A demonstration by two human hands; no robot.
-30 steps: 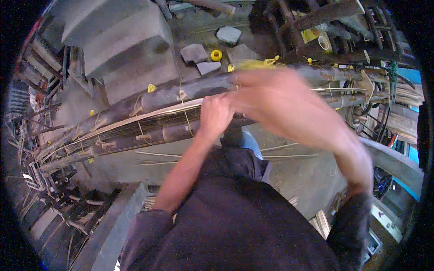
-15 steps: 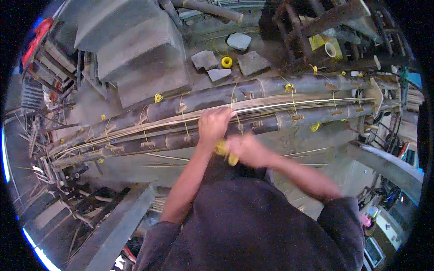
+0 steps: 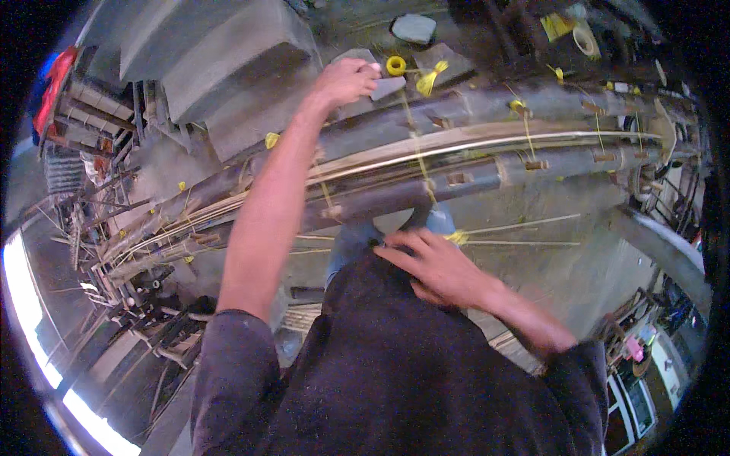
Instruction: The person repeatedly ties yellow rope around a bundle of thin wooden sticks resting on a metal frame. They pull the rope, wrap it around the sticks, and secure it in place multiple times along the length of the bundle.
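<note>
My left hand reaches beyond the far bamboo pole, above the flat stones, fingers loosely bent and somewhat apart, with nothing visible in them. Just right of it, a tied bundle of yellow string hangs past the far pole, its strand crossing both poles. My right hand is open in front of my dark shirt, on the near side of the near bamboo pole. Another yellow string bundle shows beside its knuckles, apparently loose. Long thin strips lie between the poles.
On the ground past the far pole lie a yellow ring-shaped roll, a pale stone and other flat slabs. Concrete steps rise at far left. Wooden frames and a concrete ledge stand at right.
My left hand has left the strips and moved up past the far pole. A yellow bundle that was by my hands is now beyond that pole. My right hand has lowered and opened.
</note>
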